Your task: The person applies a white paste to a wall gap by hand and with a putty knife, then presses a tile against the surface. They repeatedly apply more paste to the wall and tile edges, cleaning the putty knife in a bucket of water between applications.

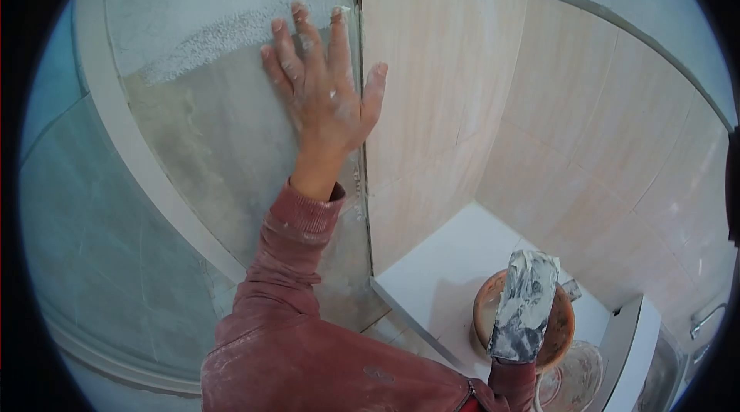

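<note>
My left hand (324,88) lies flat with fingers spread on a grey wall panel (223,142), just below a patch of rough white plaster (231,3). The fingers carry white smears. A dusty red sleeve (293,258) covers the arm. At the lower right, a wide putty knife (524,304) coated in grey-white paste points upward; my right hand is hidden below the frame edge, only a bit of red cuff showing under the blade.
Beige wall tiles (555,104) cover the corner to the right. Below them a white ledge (439,273) holds an orange bowl (559,327) behind the knife. A white frame strip (146,165) runs diagonally on the left. A metal tap (705,319) shows at far right.
</note>
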{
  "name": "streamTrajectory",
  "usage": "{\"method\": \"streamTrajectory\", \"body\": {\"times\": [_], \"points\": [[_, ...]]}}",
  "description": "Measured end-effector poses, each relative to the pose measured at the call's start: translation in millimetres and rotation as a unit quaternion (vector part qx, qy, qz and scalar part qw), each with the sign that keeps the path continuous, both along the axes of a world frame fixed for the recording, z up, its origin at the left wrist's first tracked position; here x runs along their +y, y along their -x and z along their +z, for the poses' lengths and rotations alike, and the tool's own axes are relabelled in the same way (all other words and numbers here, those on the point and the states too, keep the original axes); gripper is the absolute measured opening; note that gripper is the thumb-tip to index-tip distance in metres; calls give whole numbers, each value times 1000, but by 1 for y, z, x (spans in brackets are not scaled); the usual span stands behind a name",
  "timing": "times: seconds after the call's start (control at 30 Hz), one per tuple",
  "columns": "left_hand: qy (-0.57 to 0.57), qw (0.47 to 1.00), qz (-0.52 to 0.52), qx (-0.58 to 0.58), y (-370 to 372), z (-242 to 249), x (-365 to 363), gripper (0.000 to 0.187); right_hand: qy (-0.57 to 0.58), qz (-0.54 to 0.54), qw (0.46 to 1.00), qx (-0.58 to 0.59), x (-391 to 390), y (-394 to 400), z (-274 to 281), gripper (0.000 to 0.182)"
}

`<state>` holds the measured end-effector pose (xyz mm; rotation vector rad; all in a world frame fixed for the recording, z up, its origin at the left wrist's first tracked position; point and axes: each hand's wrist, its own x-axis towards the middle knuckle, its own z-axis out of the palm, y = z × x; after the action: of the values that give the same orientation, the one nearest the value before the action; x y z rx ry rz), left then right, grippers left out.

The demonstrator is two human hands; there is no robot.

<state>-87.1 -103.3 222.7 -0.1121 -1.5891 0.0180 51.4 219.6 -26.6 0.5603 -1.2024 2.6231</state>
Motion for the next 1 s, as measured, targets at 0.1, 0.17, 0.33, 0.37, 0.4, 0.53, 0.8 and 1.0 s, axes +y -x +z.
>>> {"method": "streamTrajectory", "body": {"times": [0.1, 0.17, 0.33, 0.37, 0.4, 0.53, 0.8, 1.0], "points": [[12, 998, 53, -18, 8, 11, -1, 63, 319, 92, 921, -204, 10, 1, -21, 52], [12, 997, 78, -26, 14, 15, 1, 60, 329, 87, 922, -185, 8, 5, -26, 51], [20, 995, 62, -71, 5, 18, -5, 55, 416, 83, 884, -196, -9, 5, 1, 51], [19, 999, 11, -43, 5, 16, -10, 54, 439, 69, 870, -214, -21, 0, 30, 51], [18, 999, -41, -16, 4, 15, -13, 54, 462, 55, 854, -233, -28, -3, 44, 51], [10, 999, 30, -24, 11, 21, -4, 50, 220, 145, 963, -58, 8, 3, -30, 50], [4, 996, 49, -70, 6, 8, -15, 54, 173, 60, 982, -46, -2, 5, -20, 49], [20, 993, 103, -55, 19, 15, -4, 56, 93, 8, 995, -16, -3, 4, -9, 47]]}}
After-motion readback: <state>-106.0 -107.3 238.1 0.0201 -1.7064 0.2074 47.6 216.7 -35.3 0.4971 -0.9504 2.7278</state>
